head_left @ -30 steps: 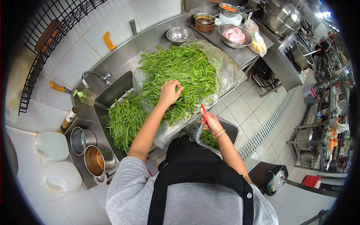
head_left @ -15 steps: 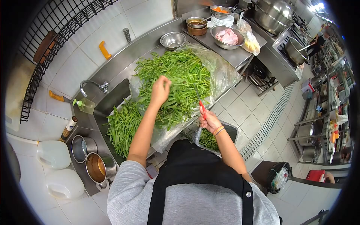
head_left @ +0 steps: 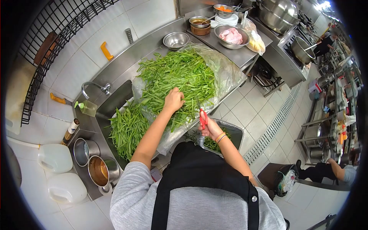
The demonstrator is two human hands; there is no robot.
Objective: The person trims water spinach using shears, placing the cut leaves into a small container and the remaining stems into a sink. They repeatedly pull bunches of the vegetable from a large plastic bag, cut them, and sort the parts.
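Note:
A big heap of leafy greens (head_left: 172, 74) with long narrow leaves lies on a clear plastic bag (head_left: 226, 73) on the steel counter. My left hand (head_left: 174, 100) is at the heap's near side, its fingers curled in on some of the greens; the fingertips are partly hidden. In my right hand (head_left: 212, 129) is a pair of scissors (head_left: 203, 117) with red handles, blades pointing away at the heap's right edge. Below that hand stands a dark bin (head_left: 235, 135) with cut greens in it. A second pile of greens (head_left: 128, 132) rests over the sink to the left.
A steel bowl (head_left: 176, 40) stands behind the heap. Farther right, a bowl (head_left: 241, 43) holds raw meat. A tap (head_left: 92, 87), soap bottle (head_left: 89, 108) and steel pots (head_left: 101, 170) are at the left. Another person (head_left: 333, 172) is at the far right.
My left hand has moved right and nearer to me over the heap. My right hand has shifted slightly left and down with the scissors. A person has come into view at lower right.

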